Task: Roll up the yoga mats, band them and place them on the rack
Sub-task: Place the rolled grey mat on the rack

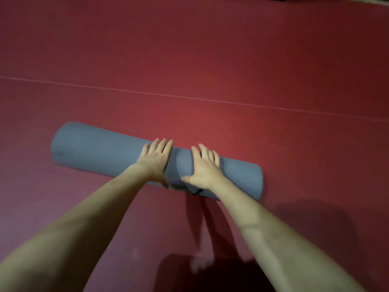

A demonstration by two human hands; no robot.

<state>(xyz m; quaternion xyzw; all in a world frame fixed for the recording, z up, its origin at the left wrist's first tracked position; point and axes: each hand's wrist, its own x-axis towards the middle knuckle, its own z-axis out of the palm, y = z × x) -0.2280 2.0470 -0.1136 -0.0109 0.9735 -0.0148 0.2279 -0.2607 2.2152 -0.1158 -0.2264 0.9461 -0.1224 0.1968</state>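
Note:
A grey-blue yoga mat [94,148], fully rolled, lies across the red floor, its left end farther away than its right. My left hand [154,159] rests flat on top of the roll near its middle, fingers together. My right hand [205,167] lies flat on the roll just to the right, thumb stretched toward the left hand. Between the two hands a darker band [175,175] wraps the roll, and a short dark end of it [197,191] sticks out under my right wrist. Whether either hand pinches the band I cannot tell.
Red padded flooring [210,60] fills the view, with a thin pale seam line [189,98] running across it beyond the mat. A dark blurred shape [200,270] sits at the bottom edge between my forearms. A dark strip shows at the top right corner.

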